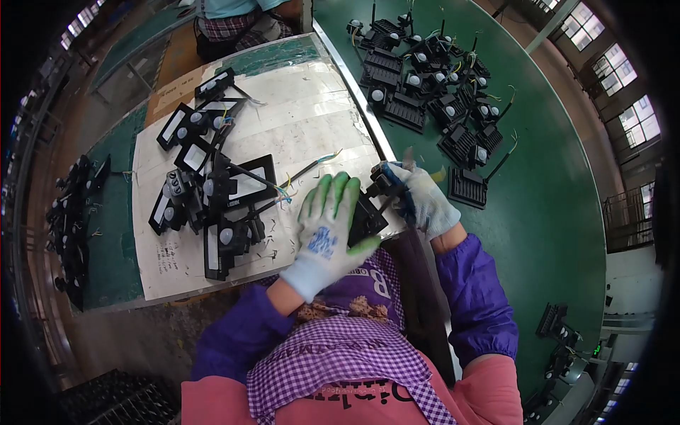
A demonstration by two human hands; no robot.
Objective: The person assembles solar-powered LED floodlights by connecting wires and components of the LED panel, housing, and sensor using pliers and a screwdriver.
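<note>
My left hand (326, 230), in a white glove with green fingertips, lies over a black floodlight (368, 218) at the table's front edge. Its fingers are stretched out and hide part of the lamp. A cable (304, 170) with bared coloured wires runs out beyond the fingertips. My right hand (428, 204), also gloved, is curled at the lamp's right side, around its small black sensor head (383, 184). A thin greyish piece (408, 157) sticks up by the right fingers; what it is I cannot make out.
More floodlights with round white sensors (227, 236) lie on the white board (312, 106) to the left. Several others (397, 110) crowd the green conveyor belt (524, 234) at right. Dark lamps (74, 227) stand at far left. Another person (241, 21) sits across the table.
</note>
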